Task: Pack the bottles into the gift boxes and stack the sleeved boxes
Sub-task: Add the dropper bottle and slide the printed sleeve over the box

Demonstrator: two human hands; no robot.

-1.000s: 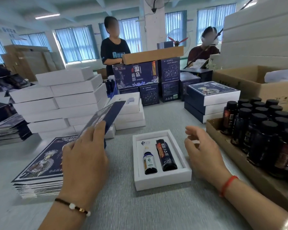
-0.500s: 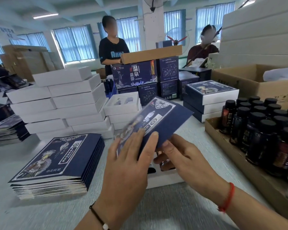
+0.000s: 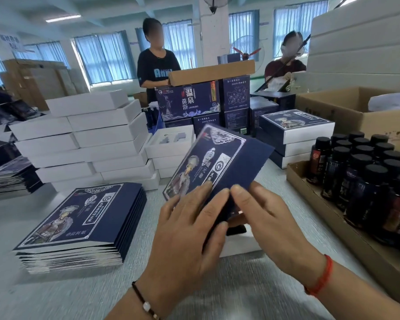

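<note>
Sleeve [image 3: 219,162] of dark blue printed card is up in the air just above the white gift box [image 3: 240,244], tilted with its far end raised, and both of the person's hands have it by its near end. Left hand [image 3: 189,229] lies over the near left corner, fingers curved onto the printed face, its grip closed on the card; right hand [image 3: 266,218] pinches the plain blue flap beside it, fingertips nearly meeting the left ones. Under the hands the gift box rests on the grey tabletop [image 3: 217,292], and only a dark sliver of a bottle shows in it. To the left sits a stack of flat sleeves [image 3: 79,227], with piled white boxes [image 3: 86,144] behind. On the right, a cardboard tray [image 3: 356,245] holds rows of dark bottles [image 3: 365,179] with black caps, and three sleeved boxes [image 3: 293,135] stand stacked farther back.
</note>
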